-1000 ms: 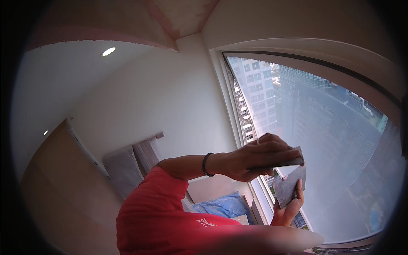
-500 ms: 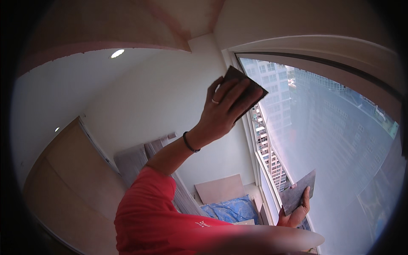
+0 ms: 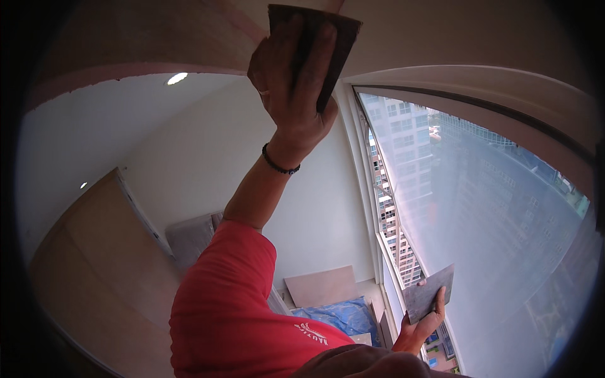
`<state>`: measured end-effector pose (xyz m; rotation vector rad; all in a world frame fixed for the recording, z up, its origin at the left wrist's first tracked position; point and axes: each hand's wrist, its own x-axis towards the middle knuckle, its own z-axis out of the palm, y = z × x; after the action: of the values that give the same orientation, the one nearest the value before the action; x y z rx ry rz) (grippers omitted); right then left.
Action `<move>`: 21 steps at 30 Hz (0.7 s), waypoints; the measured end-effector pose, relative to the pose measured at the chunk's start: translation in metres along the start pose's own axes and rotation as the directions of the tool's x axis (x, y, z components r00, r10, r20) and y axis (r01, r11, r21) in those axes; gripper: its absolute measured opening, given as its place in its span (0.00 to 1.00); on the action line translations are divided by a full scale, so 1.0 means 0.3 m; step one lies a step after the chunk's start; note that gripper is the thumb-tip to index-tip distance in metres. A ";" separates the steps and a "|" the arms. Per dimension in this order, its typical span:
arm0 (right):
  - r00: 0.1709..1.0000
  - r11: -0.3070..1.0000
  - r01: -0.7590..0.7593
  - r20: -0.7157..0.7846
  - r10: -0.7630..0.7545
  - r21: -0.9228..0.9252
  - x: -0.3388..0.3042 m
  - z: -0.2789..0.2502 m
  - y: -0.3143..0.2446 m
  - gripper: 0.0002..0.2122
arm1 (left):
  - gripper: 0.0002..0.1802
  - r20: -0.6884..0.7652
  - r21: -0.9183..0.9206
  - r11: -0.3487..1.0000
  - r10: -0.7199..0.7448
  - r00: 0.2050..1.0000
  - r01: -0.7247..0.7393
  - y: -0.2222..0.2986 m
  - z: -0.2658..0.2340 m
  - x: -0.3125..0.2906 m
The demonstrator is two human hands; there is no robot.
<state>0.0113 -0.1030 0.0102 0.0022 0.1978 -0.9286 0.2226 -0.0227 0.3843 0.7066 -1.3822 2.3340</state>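
My left hand (image 3: pixel 287 104) is raised overhead, its fingers spread along the back of a dark, wide scraper blade (image 3: pixel 343 41). The thumb grips the blade's lower corner. This scraper is up against or close under the ceiling; I cannot tell whether it touches. Lower down, beside the window, my right hand (image 3: pixel 423 327) holds a grey flat plate (image 3: pixel 430 293) tilted up, with the fingers along its right edge. A small pinkish spot shows at the plate's upper left edge. The left wrist wears a dark bead bracelet (image 3: pixel 277 162).
A large window (image 3: pixel 479 239) with a pale frame fills the right side. Below stand a leaning board (image 3: pixel 321 286), blue sheeting (image 3: pixel 343 315) and a grey wrapped panel (image 3: pixel 192 238). A wooden panel (image 3: pixel 101 264) rises at the left. The ceiling has a dropped edge (image 3: pixel 157 68) and a light (image 3: pixel 177 78).
My left hand has moved up and to the left with the scraper, from beside the window corner to the ceiling. My right hand has shifted slightly left and down with the plate.
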 end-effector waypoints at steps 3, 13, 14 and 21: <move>1.000 1.000 0.010 0.008 -0.010 -0.018 0.010 -0.001 -0.002 0.17 | 0.22 0.265 -0.363 0.886 -0.197 0.944 0.287 0.204 -0.154 -0.177; 0.973 0.963 0.187 -0.097 -0.208 -0.195 0.035 0.016 0.043 0.23 | 0.11 0.740 0.018 -0.770 -0.418 -0.526 0.637 0.577 -0.557 -0.471; 0.970 0.958 0.195 -0.104 -0.221 -0.210 0.045 0.021 0.056 0.24 | 0.11 0.708 0.008 -0.849 -0.368 -0.603 0.528 0.584 -0.573 -0.472; 0.972 0.935 0.232 0.031 -0.232 -0.270 0.059 0.104 0.121 0.27 | 0.14 0.726 0.060 -0.792 -0.382 -0.571 0.607 0.645 -0.685 -0.456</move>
<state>0.0558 -0.0979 0.0348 -0.2805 0.3310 -1.1309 0.1843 0.0627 0.0851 1.2078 -0.5344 -0.2821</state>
